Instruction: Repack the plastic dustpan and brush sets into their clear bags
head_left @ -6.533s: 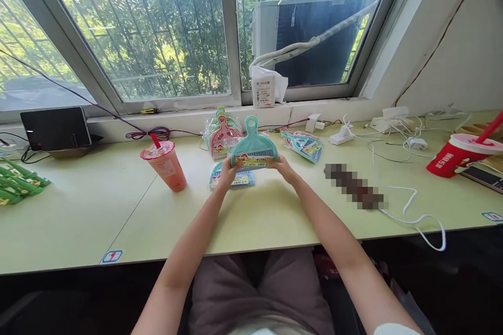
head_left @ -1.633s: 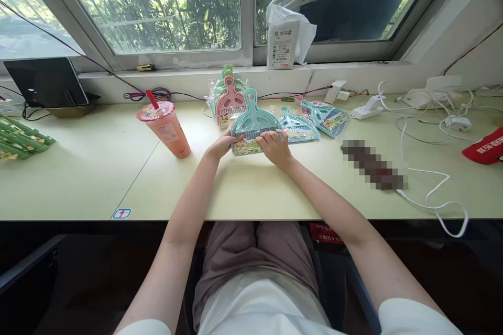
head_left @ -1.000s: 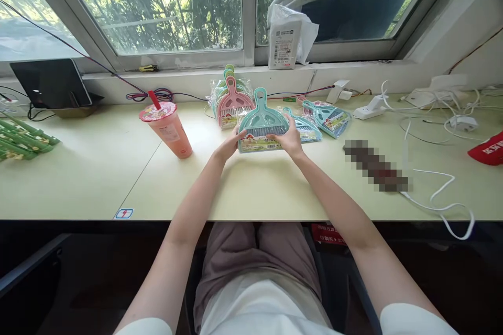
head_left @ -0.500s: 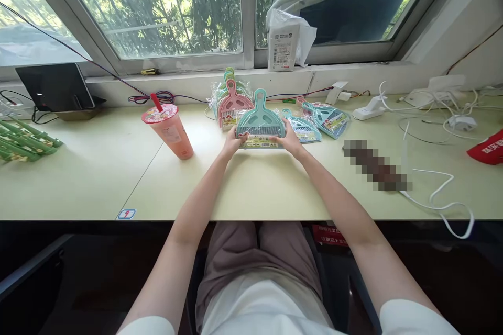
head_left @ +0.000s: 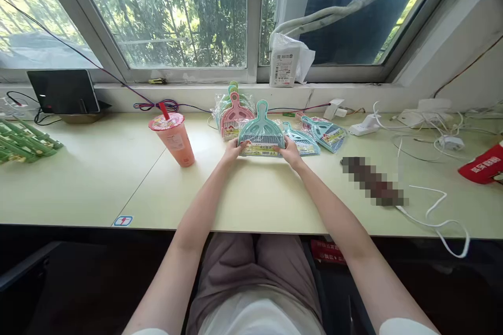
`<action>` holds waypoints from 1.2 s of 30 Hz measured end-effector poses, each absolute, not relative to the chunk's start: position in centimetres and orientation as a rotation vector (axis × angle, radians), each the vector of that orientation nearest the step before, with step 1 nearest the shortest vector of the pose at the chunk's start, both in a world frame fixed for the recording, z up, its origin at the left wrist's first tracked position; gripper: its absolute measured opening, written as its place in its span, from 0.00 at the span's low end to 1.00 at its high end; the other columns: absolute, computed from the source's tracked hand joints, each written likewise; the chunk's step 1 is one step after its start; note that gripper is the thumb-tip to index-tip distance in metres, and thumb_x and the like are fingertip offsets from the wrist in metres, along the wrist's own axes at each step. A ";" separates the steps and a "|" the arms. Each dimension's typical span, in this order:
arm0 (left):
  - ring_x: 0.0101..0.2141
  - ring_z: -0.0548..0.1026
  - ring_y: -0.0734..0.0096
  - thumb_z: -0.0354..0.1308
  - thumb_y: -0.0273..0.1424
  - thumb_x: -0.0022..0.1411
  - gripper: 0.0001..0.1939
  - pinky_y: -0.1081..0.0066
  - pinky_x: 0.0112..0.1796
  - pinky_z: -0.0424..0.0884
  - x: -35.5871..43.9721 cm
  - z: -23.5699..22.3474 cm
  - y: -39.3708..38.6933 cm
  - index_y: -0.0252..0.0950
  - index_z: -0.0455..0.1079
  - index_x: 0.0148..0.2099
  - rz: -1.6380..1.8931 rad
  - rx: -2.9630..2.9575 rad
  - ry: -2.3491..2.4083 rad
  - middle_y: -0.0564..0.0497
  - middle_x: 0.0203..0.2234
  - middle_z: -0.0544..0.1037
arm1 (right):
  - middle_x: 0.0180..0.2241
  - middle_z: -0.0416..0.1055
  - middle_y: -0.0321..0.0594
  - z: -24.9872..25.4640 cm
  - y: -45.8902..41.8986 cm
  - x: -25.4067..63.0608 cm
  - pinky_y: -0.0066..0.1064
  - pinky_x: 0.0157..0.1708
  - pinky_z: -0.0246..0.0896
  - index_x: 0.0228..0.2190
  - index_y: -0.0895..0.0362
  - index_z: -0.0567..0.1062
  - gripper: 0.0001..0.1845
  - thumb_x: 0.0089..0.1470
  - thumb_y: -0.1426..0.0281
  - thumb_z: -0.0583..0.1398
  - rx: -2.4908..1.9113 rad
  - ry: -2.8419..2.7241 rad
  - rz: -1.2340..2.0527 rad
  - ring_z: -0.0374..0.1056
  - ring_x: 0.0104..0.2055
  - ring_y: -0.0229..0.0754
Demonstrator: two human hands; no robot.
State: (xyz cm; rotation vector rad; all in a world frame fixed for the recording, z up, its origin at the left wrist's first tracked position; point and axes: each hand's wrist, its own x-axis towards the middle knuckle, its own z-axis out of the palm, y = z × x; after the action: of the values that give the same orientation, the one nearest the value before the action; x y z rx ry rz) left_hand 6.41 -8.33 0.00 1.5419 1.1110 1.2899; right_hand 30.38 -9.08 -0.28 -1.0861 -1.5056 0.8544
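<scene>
A teal dustpan (head_left: 261, 128) in clear plastic wrap stands upright on the table, handle up, with brush bristles and a yellow label at its lower edge. My left hand (head_left: 234, 149) grips its left lower corner, and my right hand (head_left: 290, 152) closes on the right one. Just behind and to the left is a pink dustpan (head_left: 236, 113), with green ones partly hidden behind it. To the right, close to my right hand, lies another wrapped teal dustpan (head_left: 301, 140). Beyond that lies one more teal dustpan (head_left: 325, 131), with a bit of pink showing beside it.
A pink drink cup (head_left: 175, 141) with a red straw stands to the left. Farther left are a black tablet (head_left: 63, 92) and green bamboo-like pieces (head_left: 27, 140). On the right lie a blurred-out object (head_left: 371, 180), white cables (head_left: 436, 224), a power strip (head_left: 365, 124) and a red packet (head_left: 484, 164).
The whole scene sits slightly lower in view, as the camera has tilted. Both hands still hold the teal dustpan in about the same place on the table.
</scene>
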 end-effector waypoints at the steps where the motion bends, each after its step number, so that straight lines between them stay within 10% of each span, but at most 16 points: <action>1: 0.30 0.73 0.69 0.61 0.42 0.54 0.17 0.70 0.32 0.68 6.3 -0.2 -8.1 0.32 0.72 0.35 1.306 1.564 1.182 0.49 0.28 0.77 | 0.34 0.74 0.41 -0.5 -9.2 30.1 0.36 0.37 0.64 0.44 0.59 0.72 0.29 0.42 0.57 0.65 -1.120 -1.542 0.767 0.68 0.35 0.44; 17: 0.54 0.64 0.51 0.57 0.38 0.61 0.10 0.59 0.50 0.64 3.4 -0.7 -7.2 0.35 0.69 0.38 1.419 1.546 2.202 0.38 0.48 0.67 | 0.46 0.71 0.57 -0.2 -4.4 21.5 0.45 0.49 0.51 0.47 0.62 0.70 0.17 0.58 0.67 0.58 -1.663 -1.792 -0.182 0.60 0.51 0.56; 24: 0.49 0.73 0.59 0.56 0.36 0.63 0.22 0.62 0.47 0.66 2.6 -0.3 -3.9 0.38 0.54 0.56 1.417 1.295 2.119 0.39 0.49 0.71 | 0.46 0.69 0.60 1.1 -1.4 18.0 0.47 0.48 0.50 0.46 0.63 0.71 0.15 0.56 0.71 0.60 -1.784 -1.785 -0.176 0.59 0.50 0.58; 36: 0.47 0.75 0.53 0.54 0.39 0.64 0.15 0.62 0.43 0.67 2.3 -0.1 -2.6 0.36 0.60 0.49 1.362 1.349 2.094 0.35 0.45 0.76 | 0.45 0.72 0.54 4.7 -0.8 35.2 0.39 0.43 0.59 0.47 0.59 0.73 0.16 0.58 0.73 0.53 -1.857 -1.543 -0.015 0.67 0.49 0.53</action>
State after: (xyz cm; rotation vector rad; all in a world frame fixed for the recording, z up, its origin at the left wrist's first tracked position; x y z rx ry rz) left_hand 2.32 -2.63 -0.10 1.3490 2.0936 1.3620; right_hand 35.19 -0.76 4.71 -1.8575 -1.5428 -0.0151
